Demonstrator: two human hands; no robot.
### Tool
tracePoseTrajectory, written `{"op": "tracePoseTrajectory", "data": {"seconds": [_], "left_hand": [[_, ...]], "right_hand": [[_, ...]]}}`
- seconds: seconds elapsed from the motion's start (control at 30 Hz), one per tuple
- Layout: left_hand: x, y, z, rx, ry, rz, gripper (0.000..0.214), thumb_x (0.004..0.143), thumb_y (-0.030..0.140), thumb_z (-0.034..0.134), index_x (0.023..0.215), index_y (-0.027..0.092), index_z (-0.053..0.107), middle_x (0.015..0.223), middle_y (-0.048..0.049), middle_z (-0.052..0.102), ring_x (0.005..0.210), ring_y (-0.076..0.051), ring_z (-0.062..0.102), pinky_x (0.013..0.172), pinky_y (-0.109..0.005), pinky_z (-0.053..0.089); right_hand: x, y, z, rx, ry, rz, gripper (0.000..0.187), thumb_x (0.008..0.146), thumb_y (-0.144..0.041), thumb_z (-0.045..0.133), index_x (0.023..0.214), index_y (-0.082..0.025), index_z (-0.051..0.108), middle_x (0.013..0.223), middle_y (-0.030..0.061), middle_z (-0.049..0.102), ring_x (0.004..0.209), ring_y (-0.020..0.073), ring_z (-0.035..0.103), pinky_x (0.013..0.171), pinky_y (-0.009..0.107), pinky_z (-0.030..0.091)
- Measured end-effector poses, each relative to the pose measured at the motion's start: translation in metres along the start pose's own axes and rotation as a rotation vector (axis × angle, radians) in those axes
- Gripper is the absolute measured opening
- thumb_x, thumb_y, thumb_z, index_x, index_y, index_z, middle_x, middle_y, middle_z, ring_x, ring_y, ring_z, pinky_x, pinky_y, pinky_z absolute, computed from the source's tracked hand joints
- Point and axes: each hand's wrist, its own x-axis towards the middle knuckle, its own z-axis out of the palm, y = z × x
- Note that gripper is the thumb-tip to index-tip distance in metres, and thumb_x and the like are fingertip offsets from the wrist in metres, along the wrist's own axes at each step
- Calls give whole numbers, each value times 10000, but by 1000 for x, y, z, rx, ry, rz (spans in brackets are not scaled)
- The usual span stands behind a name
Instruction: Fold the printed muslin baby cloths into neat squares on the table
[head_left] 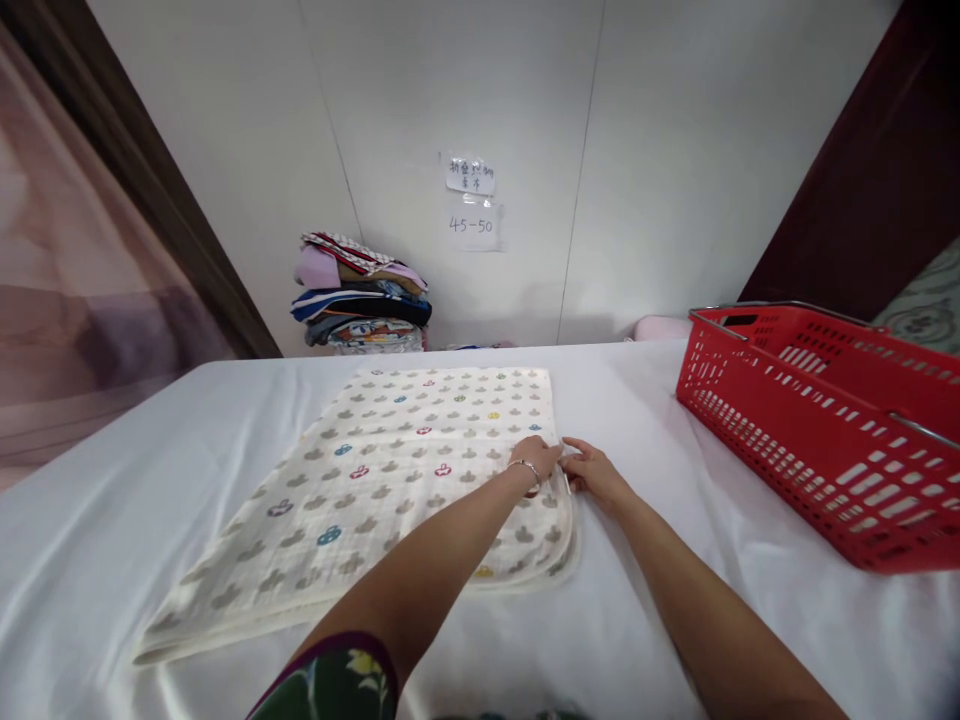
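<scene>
A cream cotton blanket (pixel 405 490) printed with grey, blue, red and yellow mushroom shapes lies folded in layers on the white-covered table. My left hand (pixel 536 458), with a bracelet at the wrist, rests on its right edge, fingers closed on the cloth. Just beside it, my right hand (pixel 595 473) pinches the same edge from the outer side. The fingertips of both hands nearly meet there. The near right corner of the blanket is rounded, and its layers sit slightly apart.
A red plastic basket (pixel 795 430) with metal handles stands on the right of the white sheet (pixel 630 620). Behind the table's far edge rises a stack of folded clothes (pixel 364 295). Paper notes (pixel 474 225) are taped to the wall. Curtains hang at both sides.
</scene>
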Motion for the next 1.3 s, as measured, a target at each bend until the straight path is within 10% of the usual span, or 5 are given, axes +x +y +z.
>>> {"op": "tracePoseTrajectory", "data": {"seconds": [0.47,0.97,1.3], "left_hand": [[6,-7,-7,-133,-115,-199,234,755,303,456,874,189,622,617,-17,621,417,-104,463,469,-245,402],[10,-12,-2,-427,-41,-203,129,786,234,451,678,171,484,564,17,549,519,-97,564,457,-177,386],[12,-16,3,-415,-24,-144,125,794,241,462,718,160,520,642,3,611,532,-103,596,479,-195,438]], "right_hand": [[9,0,9,-85,101,41,214,708,-227,609,884,-165,506,523,-44,546,406,93,503,350,191,395],[10,-1,0,-217,97,67,353,693,-137,534,1045,-126,496,463,-60,534,357,94,483,323,179,336],[68,-20,15,-386,97,35,177,622,-128,602,795,-123,641,408,-38,534,323,96,450,344,194,312]]}}
